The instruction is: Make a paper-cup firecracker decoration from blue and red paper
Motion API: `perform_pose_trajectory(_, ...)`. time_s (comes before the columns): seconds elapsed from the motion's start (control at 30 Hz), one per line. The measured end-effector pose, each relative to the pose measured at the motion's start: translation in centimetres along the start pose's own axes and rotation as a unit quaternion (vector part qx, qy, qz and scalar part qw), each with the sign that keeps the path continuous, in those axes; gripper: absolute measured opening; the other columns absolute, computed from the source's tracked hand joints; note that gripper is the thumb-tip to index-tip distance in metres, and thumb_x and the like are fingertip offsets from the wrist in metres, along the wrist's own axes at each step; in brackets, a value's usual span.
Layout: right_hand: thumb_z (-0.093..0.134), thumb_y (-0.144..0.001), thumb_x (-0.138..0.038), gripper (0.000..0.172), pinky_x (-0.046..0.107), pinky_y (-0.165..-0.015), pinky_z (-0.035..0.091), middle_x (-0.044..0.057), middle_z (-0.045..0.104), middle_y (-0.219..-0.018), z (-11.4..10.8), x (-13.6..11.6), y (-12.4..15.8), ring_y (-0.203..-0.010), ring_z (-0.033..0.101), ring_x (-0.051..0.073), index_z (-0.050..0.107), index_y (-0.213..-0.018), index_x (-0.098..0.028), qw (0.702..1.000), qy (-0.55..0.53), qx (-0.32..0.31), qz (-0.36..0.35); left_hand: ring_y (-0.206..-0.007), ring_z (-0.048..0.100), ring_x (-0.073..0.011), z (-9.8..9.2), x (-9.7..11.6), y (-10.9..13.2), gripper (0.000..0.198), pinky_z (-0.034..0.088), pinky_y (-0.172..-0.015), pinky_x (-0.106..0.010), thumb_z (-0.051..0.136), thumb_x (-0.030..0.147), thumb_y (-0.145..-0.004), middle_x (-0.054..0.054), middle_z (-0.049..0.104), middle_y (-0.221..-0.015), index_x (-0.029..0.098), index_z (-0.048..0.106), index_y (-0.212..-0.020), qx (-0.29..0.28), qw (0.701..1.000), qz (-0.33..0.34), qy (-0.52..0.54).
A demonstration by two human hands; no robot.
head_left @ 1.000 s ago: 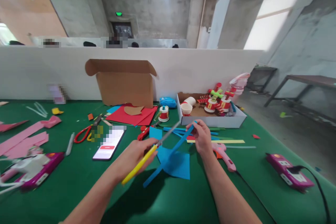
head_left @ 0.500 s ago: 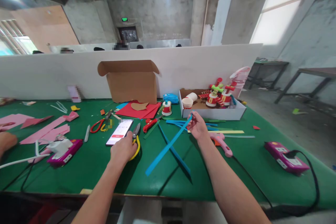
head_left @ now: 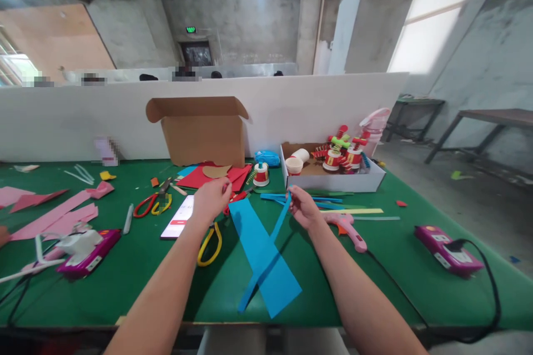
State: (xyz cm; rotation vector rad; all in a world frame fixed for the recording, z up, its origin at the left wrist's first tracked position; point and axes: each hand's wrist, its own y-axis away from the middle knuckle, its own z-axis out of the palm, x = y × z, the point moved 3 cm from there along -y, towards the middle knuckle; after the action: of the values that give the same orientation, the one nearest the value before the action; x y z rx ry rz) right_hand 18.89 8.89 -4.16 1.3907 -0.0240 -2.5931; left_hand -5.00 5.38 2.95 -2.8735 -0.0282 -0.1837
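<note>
My right hand [head_left: 306,208] pinches the upper end of a narrow blue paper strip [head_left: 281,219]. The strip slants down toward the table's near edge. It crosses over a wide blue paper strip [head_left: 260,249] that shows its flat face. My left hand [head_left: 212,199] is raised beside the phone [head_left: 179,219] with its fingers curled together; what they hold, if anything, is hidden. Below that hand lie the yellow handles of scissors [head_left: 210,244], their blades covered by my arm and hand. Red-handled scissors [head_left: 238,197] show partly behind my left fingers.
A white box [head_left: 337,182] holds cups and spring figures. Right of my forearm lie a pink glue gun [head_left: 353,233] and a purple power strip [head_left: 447,249]. Another power strip [head_left: 94,255], pink paper [head_left: 54,216] and scissors [head_left: 154,203] lie left. Red paper [head_left: 195,178] lies behind.
My left hand has let go of the yellow-handled scissors and moved up and to the right. The wide blue strip now shows its broad face. My right hand still holds the narrow strip.
</note>
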Motion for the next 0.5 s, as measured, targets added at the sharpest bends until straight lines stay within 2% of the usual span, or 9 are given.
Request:
perform_pose_trajectory(0.07, 0.082, -0.051, -0.034, 0.034, 0.016, -0.037, 0.032, -0.008, 0.051, -0.048, 0.2, 0.3, 0.1, -0.038, 0.041, 0.004, 0.053, -0.062, -0.019, 1.000, 0.011, -0.010, 0.015, -0.081, 0.063, -0.0217, 1.2, 0.5, -1.4, 0.036, 0.037, -0.061, -0.026, 0.031, 0.035, -0.091, -0.009, 0.070, -0.089, 0.020, 0.063, -0.100, 0.047, 0.998, -0.029, 0.030)
perform_pose_trajectory(0.13, 0.082, -0.051, -0.034, 0.034, 0.016, -0.037, 0.032, -0.008, 0.052, -0.048, 0.3, 0.4, 0.1, -0.039, 0.042, 0.004, 0.055, -0.063, -0.018, 0.999, 0.022, -0.014, 0.026, -0.081, 0.063, -0.0215, 2.7, 0.7, -1.7, 0.036, 0.037, -0.061, -0.026, 0.031, 0.033, -0.092, -0.009, 0.070, -0.091, 0.019, 0.063, -0.101, 0.078, 0.995, -0.041, 0.049)
perform_pose_trajectory(0.23, 0.082, -0.052, -0.037, 0.033, 0.017, -0.038, 0.032, -0.007, 0.054, -0.050, 0.5, 0.6, 0.3, -0.039, 0.041, 0.004, 0.058, -0.065, -0.018, 0.999, 0.038, -0.025, 0.027, -0.085, 0.062, -0.0204, 4.7, 0.7, -1.3, 0.032, 0.038, -0.066, -0.026, 0.036, 0.032, -0.090, -0.009, 0.070, -0.095, 0.019, 0.064, -0.096, 0.082, 0.993, 0.012, 0.082)
perform_pose_trajectory(0.33, 0.082, -0.051, -0.040, 0.034, 0.017, -0.038, 0.031, -0.007, 0.054, -0.049, 0.8, 0.7, 0.3, -0.040, 0.041, 0.004, 0.060, -0.065, -0.017, 0.998, 0.053, -0.028, 0.012, -0.077, 0.060, -0.0170, 5.3, 0.8, -0.9, 0.028, 0.040, -0.066, -0.024, 0.042, 0.035, -0.087, -0.006, 0.069, -0.084, 0.019, 0.065, -0.089, 0.076, 0.977, 0.041, 0.195)
perform_pose_trajectory(0.4, 0.081, -0.051, -0.041, 0.035, 0.017, -0.038, 0.030, -0.007, 0.054, -0.048, 1.1, 0.9, 0.1, -0.040, 0.042, 0.004, 0.060, -0.065, -0.017, 0.998, 0.064, -0.024, 0.002, -0.061, 0.056, -0.0132, 5.4, 1.3, -0.7, 0.030, 0.040, -0.057, -0.022, 0.046, 0.042, -0.084, -0.003, 0.065, -0.069, 0.018, 0.064, -0.086, 0.028, 0.943, 0.027, 0.330)
perform_pose_trajectory(0.5, 0.080, -0.050, -0.041, 0.034, 0.018, -0.040, 0.031, -0.006, 0.054, -0.047, 2.1, 1.4, -0.4, -0.041, 0.042, 0.005, 0.059, -0.063, -0.018, 0.997, 0.072, 0.000, -0.005, -0.043, 0.046, -0.0080, 5.7, 2.8, -0.3, 0.040, 0.031, -0.040, -0.019, 0.048, 0.053, -0.081, 0.001, 0.058, -0.059, 0.015, 0.061, -0.085, -0.103, 0.852, 0.006, 0.514)
